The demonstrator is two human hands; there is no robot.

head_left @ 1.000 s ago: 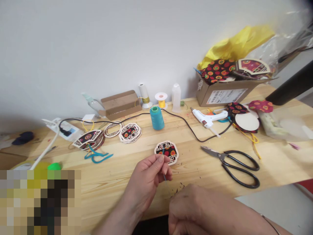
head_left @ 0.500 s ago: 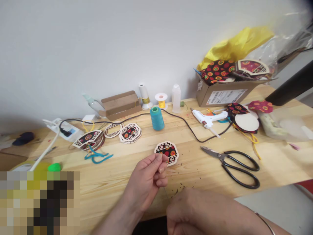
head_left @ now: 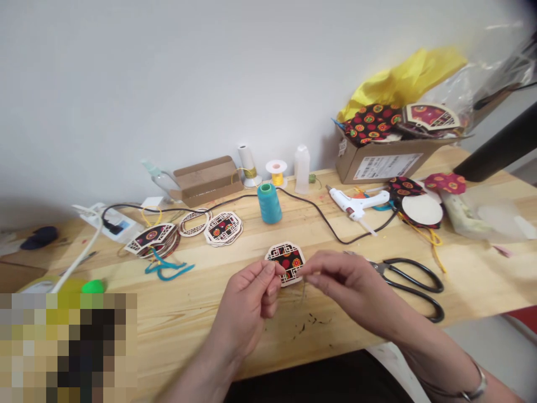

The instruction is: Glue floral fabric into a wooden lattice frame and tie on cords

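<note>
My left hand is closed in a pinch at the near edge of a wooden lattice piece with patterned fabric; what its fingers hold is too small to make out. To its right, my right hand also pinches, fingertips close to the piece's right side, with something too fine to identify. A teal thread cone stands behind the piece. Black-handled scissors lie to the right, partly behind my right hand. Dark scraps are scattered on the table between my forearms.
A white glue gun with a black cable lies back right, before a filled cardboard box. Stacked lattice pieces and blue cord are at left. Spools, a bottle and a small box line the wall.
My right hand has risen from the table's front edge to beside the lattice piece, its fingers now in view. My left hand has shifted slightly left and stays pinched.
</note>
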